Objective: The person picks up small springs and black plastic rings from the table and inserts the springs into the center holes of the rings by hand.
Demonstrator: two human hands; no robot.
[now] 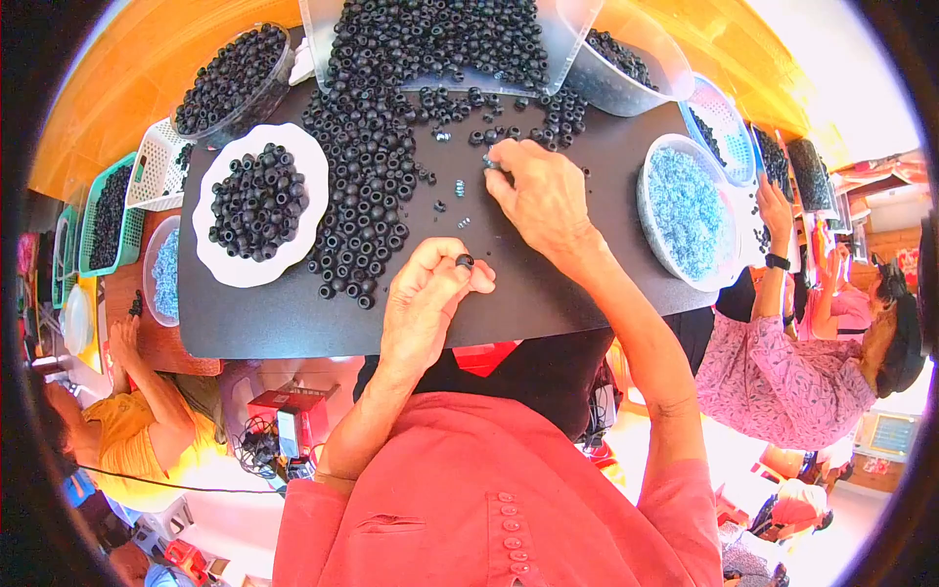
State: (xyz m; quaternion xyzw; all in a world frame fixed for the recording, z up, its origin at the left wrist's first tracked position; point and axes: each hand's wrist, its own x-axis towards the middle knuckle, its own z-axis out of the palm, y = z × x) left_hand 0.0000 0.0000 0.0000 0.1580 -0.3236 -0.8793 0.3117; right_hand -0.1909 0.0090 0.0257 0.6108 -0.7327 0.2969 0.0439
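Beside the scalloped white plate [217, 264], loose black rings [367, 186] might roll if nudged; over the near tabletop [533, 303], the left hand [427, 291] pinches one black ring [465, 261], which a slipping grip could drop; farther right, the right hand [541, 194] seems to pinch an indistinct small piece [490, 163], easily fumbled

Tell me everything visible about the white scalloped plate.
The white, round plate has a wavy rim and smooth surface, possibly plastic or ceramic. It lies flat near the left edge of the dark, smooth-topped table. Small, round, black holed beads heaped on it hide its middle. Neither the bare left hand nor the bare right hand touches it.
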